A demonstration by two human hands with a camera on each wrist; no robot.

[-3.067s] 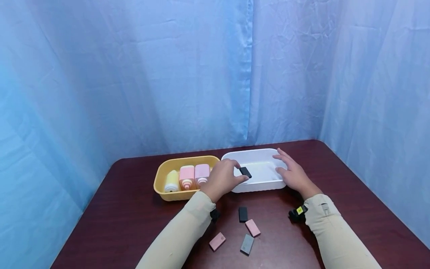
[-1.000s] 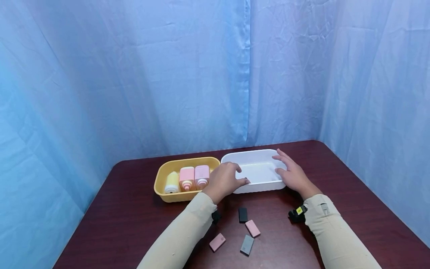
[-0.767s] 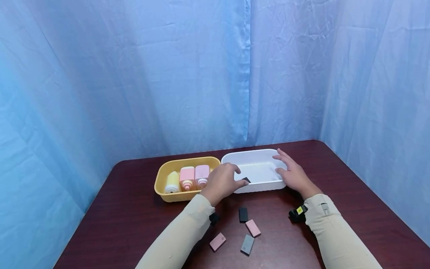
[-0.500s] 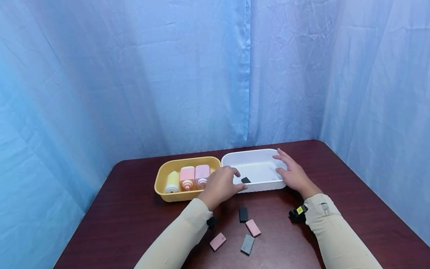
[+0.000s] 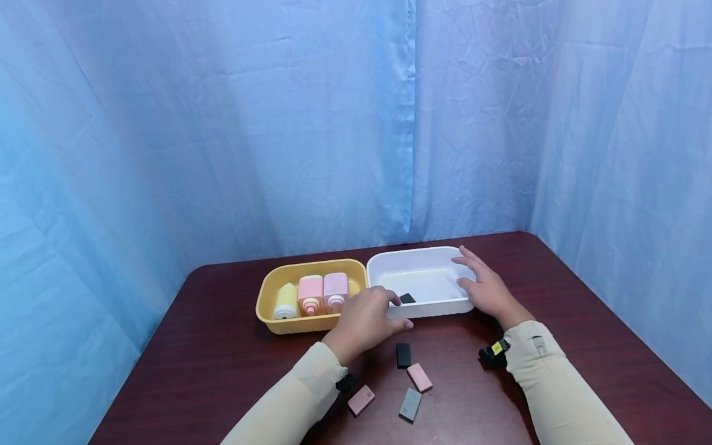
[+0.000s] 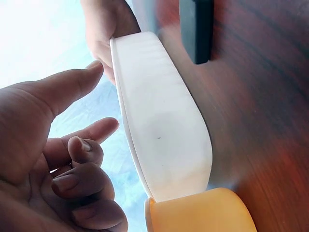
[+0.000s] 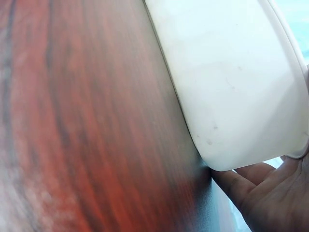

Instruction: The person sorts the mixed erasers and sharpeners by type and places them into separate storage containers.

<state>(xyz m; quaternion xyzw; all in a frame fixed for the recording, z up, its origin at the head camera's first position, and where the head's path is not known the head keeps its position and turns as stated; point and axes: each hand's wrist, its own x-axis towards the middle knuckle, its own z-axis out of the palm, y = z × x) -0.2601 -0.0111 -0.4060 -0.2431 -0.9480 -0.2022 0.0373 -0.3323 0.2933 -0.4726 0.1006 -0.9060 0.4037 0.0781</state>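
Observation:
My left hand [image 5: 364, 321] hovers over the near left wall of a white plastic bin [image 5: 425, 309], thumb and forefinger apart, nothing between them. In the left wrist view its other fingers are loosely bent beside the bin. Inside the bin, by the near wall, lies a small black rectangular block [image 5: 408, 298], partly hidden by that wall. My right hand [image 5: 489, 290] holds the bin's right end, with thumb and fingertips over the rim. On the table in front lie a second black block [image 5: 403, 355], two pink blocks [image 5: 419, 377] and a grey block [image 5: 410, 405].
A yellow bin [image 5: 267, 318] stands against the white bin's left end. It holds a yellow-and-white bottle [image 5: 286, 301], a pink bottle [image 5: 310, 290] and a lilac bottle [image 5: 335, 285], all lying down. Blue curtains [image 5: 334, 123] hang behind the dark red table [image 5: 211, 346].
My left hand lowered the black block into the white bin and let it go. It has since drawn back toward the near wall. The right hand has stayed at the bin's right end.

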